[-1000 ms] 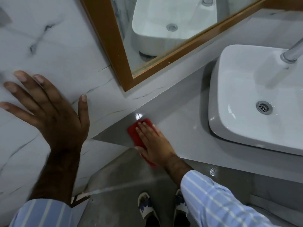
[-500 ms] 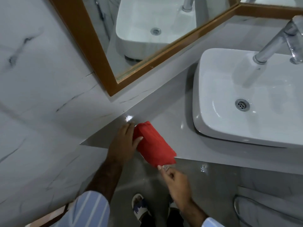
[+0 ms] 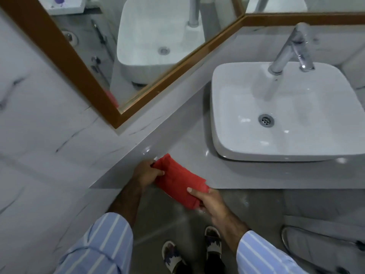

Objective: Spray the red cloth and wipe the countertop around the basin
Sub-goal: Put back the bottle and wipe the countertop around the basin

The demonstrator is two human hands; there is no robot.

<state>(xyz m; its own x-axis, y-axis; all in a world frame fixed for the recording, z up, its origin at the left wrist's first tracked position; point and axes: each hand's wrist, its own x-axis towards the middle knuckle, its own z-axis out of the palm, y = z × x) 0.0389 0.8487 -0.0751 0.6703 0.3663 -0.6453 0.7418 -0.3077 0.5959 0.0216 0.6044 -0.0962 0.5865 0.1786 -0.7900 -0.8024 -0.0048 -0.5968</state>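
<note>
A folded red cloth (image 3: pixel 180 181) hangs over the front left corner of the grey countertop (image 3: pixel 183 147). My left hand (image 3: pixel 147 174) grips its far end at the counter's corner. My right hand (image 3: pixel 209 202) holds the near end, just past the counter's front edge and above the floor. The white basin (image 3: pixel 292 113) sits on the counter to the right, apart from the cloth. No spray bottle is in view.
A chrome tap (image 3: pixel 290 48) rises behind the basin. A wood-framed mirror (image 3: pixel 138 46) runs along the marble wall on the left. My sandalled feet (image 3: pixel 189 252) stand on the grey floor below. A white bin (image 3: pixel 320 248) is at the lower right.
My left hand came off the wall and took the cloth's far end. My right hand left the top of the cloth and gripped its near end, lifting it off the counter edge.
</note>
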